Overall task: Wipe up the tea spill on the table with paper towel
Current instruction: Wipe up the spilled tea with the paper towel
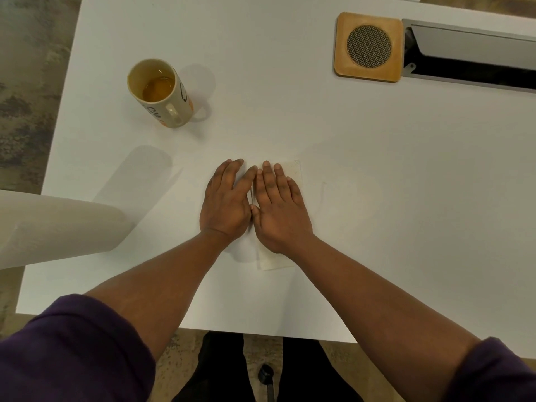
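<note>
Both the left hand [226, 204] and right hand [280, 210] are laid open and flat, gripping nothing, on the folded white paper towel [293, 172], probably so tea gets soaked off the white table [377, 169].

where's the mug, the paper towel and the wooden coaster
mug [174, 108]: head view, on its outer side wall
paper towel [293, 171]: head view, far right corner beyond the fingers
wooden coaster [342, 65]: head view, on its wooden frame
</note>
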Demonstrator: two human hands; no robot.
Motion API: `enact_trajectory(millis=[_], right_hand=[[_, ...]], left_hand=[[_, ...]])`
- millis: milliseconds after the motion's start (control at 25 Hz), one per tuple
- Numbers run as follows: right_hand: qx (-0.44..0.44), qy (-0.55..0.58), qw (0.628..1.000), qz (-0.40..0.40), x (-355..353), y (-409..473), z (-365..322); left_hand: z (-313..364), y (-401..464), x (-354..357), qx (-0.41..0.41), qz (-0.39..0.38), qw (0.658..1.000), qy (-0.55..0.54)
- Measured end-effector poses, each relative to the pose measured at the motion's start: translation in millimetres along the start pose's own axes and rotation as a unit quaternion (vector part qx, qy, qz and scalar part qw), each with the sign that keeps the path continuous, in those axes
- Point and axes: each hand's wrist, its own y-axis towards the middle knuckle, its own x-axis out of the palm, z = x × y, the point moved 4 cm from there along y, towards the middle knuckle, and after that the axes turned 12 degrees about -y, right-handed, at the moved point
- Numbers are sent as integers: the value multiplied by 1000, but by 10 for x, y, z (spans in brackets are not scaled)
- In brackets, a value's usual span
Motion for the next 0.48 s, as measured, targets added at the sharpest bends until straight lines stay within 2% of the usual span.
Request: enact_trajectory(millis=[480], right_hand=[[22,-23,999,37,192,-405,-62]], left_hand=[[29,4,-6,11,20,1000,4]])
